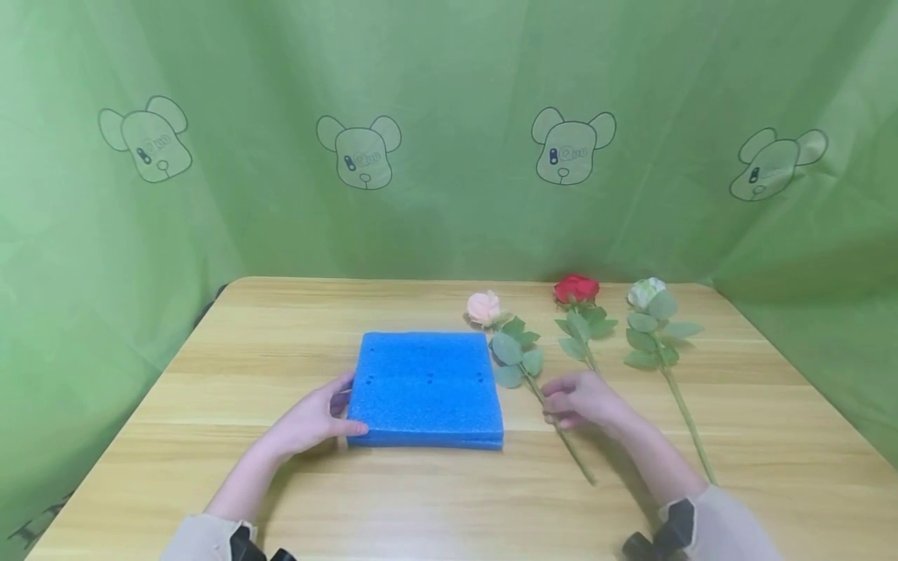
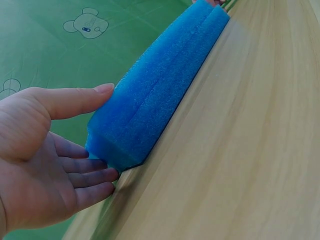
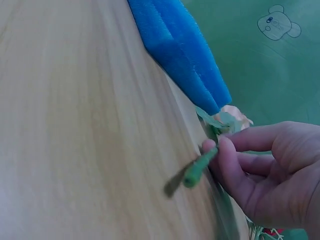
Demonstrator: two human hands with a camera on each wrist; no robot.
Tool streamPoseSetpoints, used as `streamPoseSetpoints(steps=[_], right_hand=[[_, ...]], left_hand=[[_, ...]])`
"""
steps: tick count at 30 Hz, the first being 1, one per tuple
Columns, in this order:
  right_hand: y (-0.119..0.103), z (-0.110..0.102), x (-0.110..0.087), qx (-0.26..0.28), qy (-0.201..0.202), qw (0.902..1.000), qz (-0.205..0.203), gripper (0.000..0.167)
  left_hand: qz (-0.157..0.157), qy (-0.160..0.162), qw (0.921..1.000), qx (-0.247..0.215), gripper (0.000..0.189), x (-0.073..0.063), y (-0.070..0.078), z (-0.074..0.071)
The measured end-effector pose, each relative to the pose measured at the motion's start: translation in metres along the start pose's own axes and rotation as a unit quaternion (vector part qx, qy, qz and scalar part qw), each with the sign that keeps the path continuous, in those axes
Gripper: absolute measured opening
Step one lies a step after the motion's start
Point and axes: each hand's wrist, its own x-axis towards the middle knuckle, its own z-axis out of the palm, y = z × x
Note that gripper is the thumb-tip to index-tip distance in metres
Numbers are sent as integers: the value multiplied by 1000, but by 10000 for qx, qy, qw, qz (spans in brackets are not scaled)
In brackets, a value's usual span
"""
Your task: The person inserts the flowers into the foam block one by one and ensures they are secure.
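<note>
From the head, you can see the whole pink flower (image 1: pixel 507 348) lying right of the middle of the frame, beside the blue block (image 1: pixel 426 386). The right hand (image 1: pixel 585 401) pinches its stem between thumb and fingers. The right wrist view shows what the head view doesn't: the green cut end of the stem, big and close, with a shadow on the table (image 3: pixel 75 125). Only the head view shows the little dark dots on top of the block. The left wrist view shows the left hand (image 2: pixel 45 155) best: thumb and fingers are wide apart and touch the block's end.

Some bits are hard to see. In the right wrist view, the pink petals are partly hidden. In the head view, part of the red flower's (image 1: pixel 577 323) stem is hidden by the right hand.

The pink flower is long and thin. In the head view it slants, bloom to the upper left, stem end to the lower right. In the right wrist view, the stem end points to the lower left.
</note>
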Motion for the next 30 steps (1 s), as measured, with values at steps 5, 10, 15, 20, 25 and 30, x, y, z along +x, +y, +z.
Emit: streamPoseSetpoints(steps=[5, 10, 15, 20, 25, 30], right_hand=[[4, -6, 0, 291, -508, 9981, -184, 49], [10, -11, 1, 685, -783, 9940, -337, 54], [10, -13, 0, 1147, -864, 9886, -445, 54], [5, -13, -1, 1711, -1200, 9752, -725, 31], [-2, -12, -2, 1955, -1308, 9662, -1054, 24], [-9, -10, -3, 1860, -1039, 9708, -1104, 30]], left_hand=[[-36, 24, 10000, 41, 92, 0, 0, 0], [-42, 38, 10000, 26, 91, -1, 1, 0], [-31, 38, 10000, 41, 91, -1, 1, 0], [-34, 26, 10000, 23, 91, -2, 1, 0], [-38, 53, 9999, 79, 91, -2, 2, -1], [-21, 47, 9999, 106, 91, -2, 2, -1]])
